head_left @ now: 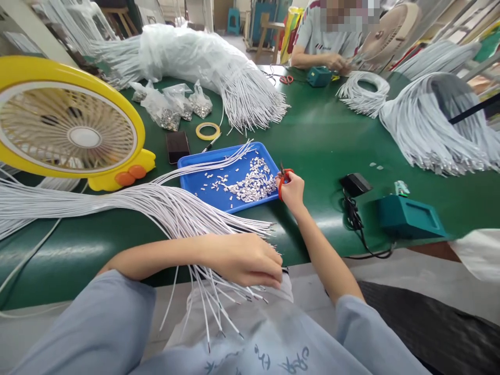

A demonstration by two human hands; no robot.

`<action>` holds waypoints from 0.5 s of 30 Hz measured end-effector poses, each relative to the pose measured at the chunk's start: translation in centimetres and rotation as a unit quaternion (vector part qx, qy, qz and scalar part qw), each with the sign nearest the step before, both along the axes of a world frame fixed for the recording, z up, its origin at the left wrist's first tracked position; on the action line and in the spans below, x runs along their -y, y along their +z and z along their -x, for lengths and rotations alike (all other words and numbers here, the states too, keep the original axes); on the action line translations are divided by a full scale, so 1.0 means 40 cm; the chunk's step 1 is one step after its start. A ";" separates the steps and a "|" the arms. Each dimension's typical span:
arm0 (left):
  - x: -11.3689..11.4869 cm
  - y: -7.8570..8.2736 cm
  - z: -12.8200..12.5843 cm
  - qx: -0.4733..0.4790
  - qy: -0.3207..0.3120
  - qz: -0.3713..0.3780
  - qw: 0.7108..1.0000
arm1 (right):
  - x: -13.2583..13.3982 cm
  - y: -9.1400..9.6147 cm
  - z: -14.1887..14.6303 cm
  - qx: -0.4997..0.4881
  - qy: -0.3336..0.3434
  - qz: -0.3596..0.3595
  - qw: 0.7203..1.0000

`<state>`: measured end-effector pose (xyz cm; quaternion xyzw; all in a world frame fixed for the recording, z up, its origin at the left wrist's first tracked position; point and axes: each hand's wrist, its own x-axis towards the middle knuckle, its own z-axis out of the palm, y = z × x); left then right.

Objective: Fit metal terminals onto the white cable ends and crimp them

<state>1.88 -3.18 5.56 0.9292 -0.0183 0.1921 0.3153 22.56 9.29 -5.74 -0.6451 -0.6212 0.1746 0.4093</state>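
My left hand [244,258] is at the table's near edge, fingers closed down on the ends of a bundle of thin white cords [156,203] that fans across the green table from the left. My right hand [291,190] is closed on small red-handled scissors [283,177] beside the right edge of a blue tray [195,179]. The tray holds a heap of small silver metal clips [252,185] and a few white cords lying across it.
A yellow desk fan [74,125] stands at left. A teal device [410,216] with a black cable and adapter [355,183] sits at right. Bags of clips [172,107], a tape roll [207,130], a phone [177,146], big cord bundles [429,125]. A person [332,36] works at the far side.
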 end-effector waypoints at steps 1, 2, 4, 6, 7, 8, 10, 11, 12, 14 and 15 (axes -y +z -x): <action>-0.009 -0.003 -0.003 0.003 0.016 -0.005 1.000 | 0.001 0.001 -0.001 -0.005 -0.002 -0.003 1.000; -0.027 -0.005 -0.002 0.005 0.057 -0.015 0.998 | 0.003 0.002 -0.001 -0.011 -0.003 -0.006 1.000; -0.090 -0.011 0.019 0.001 0.202 -0.051 0.978 | 0.005 0.004 -0.001 -0.023 -0.002 -0.011 1.000; -0.176 -0.025 0.065 -0.019 0.350 -0.070 0.934 | 0.005 0.003 -0.002 -0.034 0.002 -0.015 0.999; -0.219 -0.034 0.094 -0.027 0.408 -0.077 0.909 | 0.004 0.001 -0.001 -0.038 0.004 -0.016 0.999; -0.258 -0.045 0.126 -0.042 0.453 -0.080 0.887 | 0.001 -0.001 -0.001 -0.041 0.008 -0.016 0.999; -0.312 -0.068 0.186 -0.062 0.517 -0.080 0.850 | -0.003 -0.008 0.002 -0.042 0.017 -0.007 0.999; -0.327 -0.080 0.208 -0.071 0.534 -0.076 0.839 | -0.003 -0.010 0.004 -0.041 0.020 0.000 0.999; -0.334 -0.090 0.224 -0.074 0.548 -0.071 0.830 | -0.001 -0.011 0.006 -0.038 0.024 0.009 0.999; -0.336 -0.109 0.239 -0.072 0.557 -0.052 0.826 | 0.011 -0.008 0.013 -0.029 0.026 0.026 0.999; -0.336 -0.118 0.241 -0.065 0.557 -0.038 0.827 | 0.019 -0.006 0.016 -0.024 0.027 0.033 0.999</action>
